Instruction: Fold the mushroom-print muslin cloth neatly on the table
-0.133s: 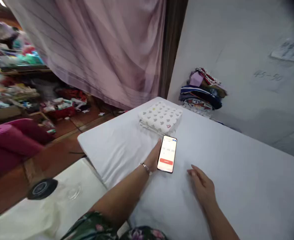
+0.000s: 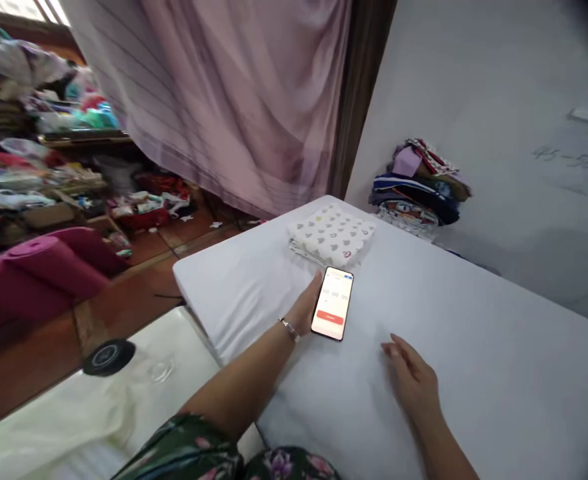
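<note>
My left hand (image 2: pixel 305 308) is closed around the left edge of a smartphone (image 2: pixel 333 304), holding it over the white table (image 2: pixel 479 333). The lit screen reads a row of zeros above a red button. Just beyond the phone lies a folded white cloth (image 2: pixel 331 235) with a grey heart-like print. To the right, my right hand (image 2: pixel 415 375) is over the tabletop with nothing in it. Its fingers are loosely bent, and the thumb and forefinger are slightly apart.
A pile of folded fabrics (image 2: pixel 419 183) is against the wall behind the table. At lower left, a cream surface (image 2: pixel 169 340) bears a black round object (image 2: pixel 109 357). Pink rolls (image 2: pixel 49 267) and cluttered shelves stand at far left, beside a hanging pink curtain (image 2: pixel 244 100).
My view has turned a little to the left, so the table, cloth and fabric pile appear farther right. The phone stays in my left hand, and my right hand remains empty.
</note>
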`<state>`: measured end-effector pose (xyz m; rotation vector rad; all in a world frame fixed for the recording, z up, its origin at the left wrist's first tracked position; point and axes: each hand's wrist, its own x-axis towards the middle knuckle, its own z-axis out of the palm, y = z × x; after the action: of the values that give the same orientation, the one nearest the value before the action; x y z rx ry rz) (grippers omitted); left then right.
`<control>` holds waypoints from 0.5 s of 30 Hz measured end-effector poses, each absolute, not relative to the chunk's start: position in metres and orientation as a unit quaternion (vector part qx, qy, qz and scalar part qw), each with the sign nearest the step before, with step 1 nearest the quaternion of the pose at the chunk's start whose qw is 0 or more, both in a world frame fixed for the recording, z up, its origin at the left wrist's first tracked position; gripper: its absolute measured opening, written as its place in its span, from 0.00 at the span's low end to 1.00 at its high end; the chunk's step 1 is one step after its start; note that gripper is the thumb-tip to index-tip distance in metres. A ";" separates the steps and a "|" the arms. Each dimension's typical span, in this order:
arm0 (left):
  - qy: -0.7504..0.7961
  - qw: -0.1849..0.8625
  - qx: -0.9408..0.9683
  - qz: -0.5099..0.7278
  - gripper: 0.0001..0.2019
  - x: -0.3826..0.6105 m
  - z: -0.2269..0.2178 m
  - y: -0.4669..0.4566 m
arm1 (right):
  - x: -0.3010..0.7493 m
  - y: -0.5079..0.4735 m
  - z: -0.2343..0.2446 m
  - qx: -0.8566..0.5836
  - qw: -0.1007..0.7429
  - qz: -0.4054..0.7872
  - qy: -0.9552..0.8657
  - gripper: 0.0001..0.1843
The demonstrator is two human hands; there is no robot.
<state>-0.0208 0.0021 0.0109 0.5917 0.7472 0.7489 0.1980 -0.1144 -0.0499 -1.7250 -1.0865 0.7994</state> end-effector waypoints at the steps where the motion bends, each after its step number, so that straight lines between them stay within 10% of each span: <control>1: 0.361 0.811 0.285 0.362 0.34 -0.029 0.014 0.003 | 0.199 -0.115 -0.051 -0.701 0.456 0.325 -0.442 0.27; 15: 0.560 0.694 0.341 0.298 0.32 -0.141 0.020 0.038 | 0.206 -0.114 -0.060 -0.730 0.406 0.339 -0.433 0.33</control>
<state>-0.1413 0.0379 0.0198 0.7609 1.2501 0.6658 0.2058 -0.1137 -0.0598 -1.8422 -1.0918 0.8561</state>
